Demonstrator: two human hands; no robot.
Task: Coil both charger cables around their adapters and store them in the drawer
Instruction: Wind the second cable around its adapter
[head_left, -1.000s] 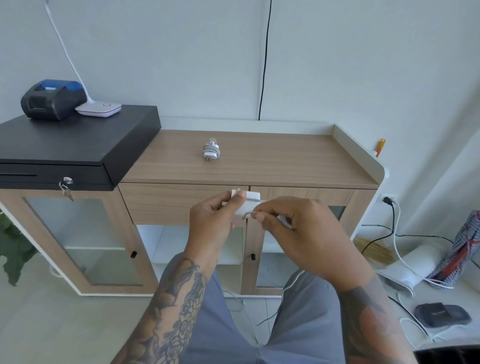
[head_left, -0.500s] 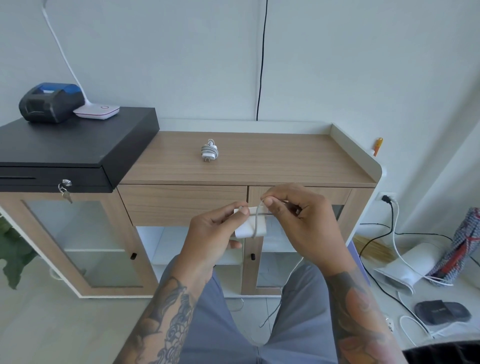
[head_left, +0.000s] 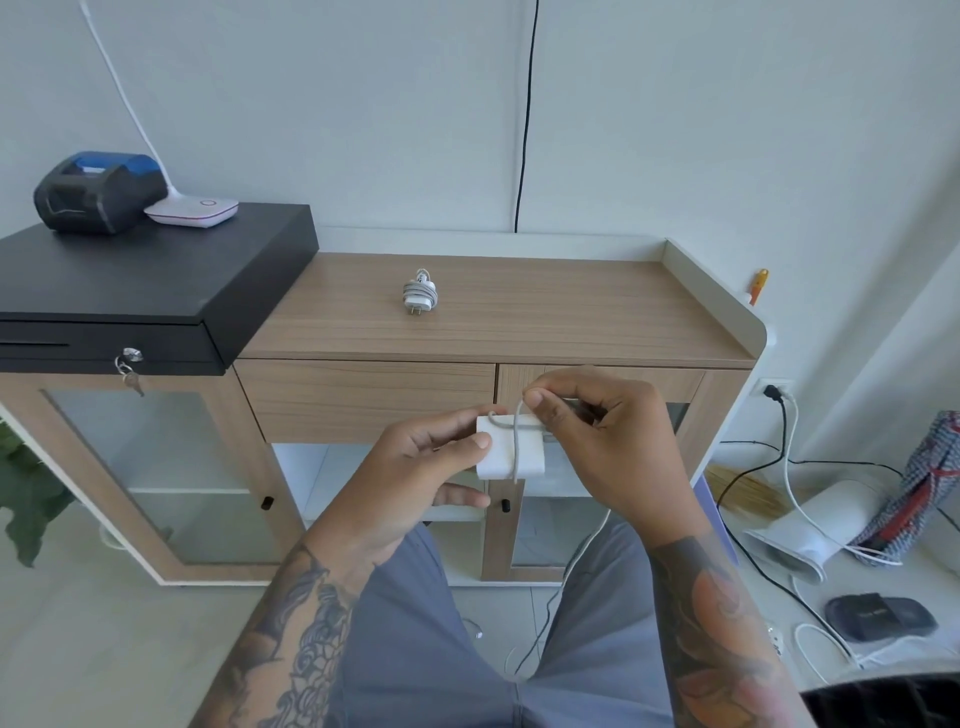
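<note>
Mid-wrap, in front of my lap: my left hand (head_left: 415, 467) pinches the white adapter (head_left: 509, 446) by its left edge, thumb on the near face and fingers curled behind, while my right hand (head_left: 597, 441), just beside it and the nearer of the two to the loose line, pinches the grey cable (head_left: 515, 441) above the block's top edge. One turn crosses the near face top to bottom, square to the adapter's longer side-to-side axis, so I judge the next pass goes down behind and around again. The slack tail (head_left: 571, 571) hangs below my right wrist toward the floor between my knees, plenty left to wind. Beyond my hands, the closed drawer (head_left: 363, 400) of the wooden cabinet sits straight ahead, touched by neither hand. Farther back on the cabinet top (head_left: 571, 312) lies the other charger (head_left: 420, 293), already coiled, prongs toward me. A black cash drawer (head_left: 130, 291) stands at left, carrying a receipt printer (head_left: 93, 192); a black wire (head_left: 524, 130) runs down the wall
</note>
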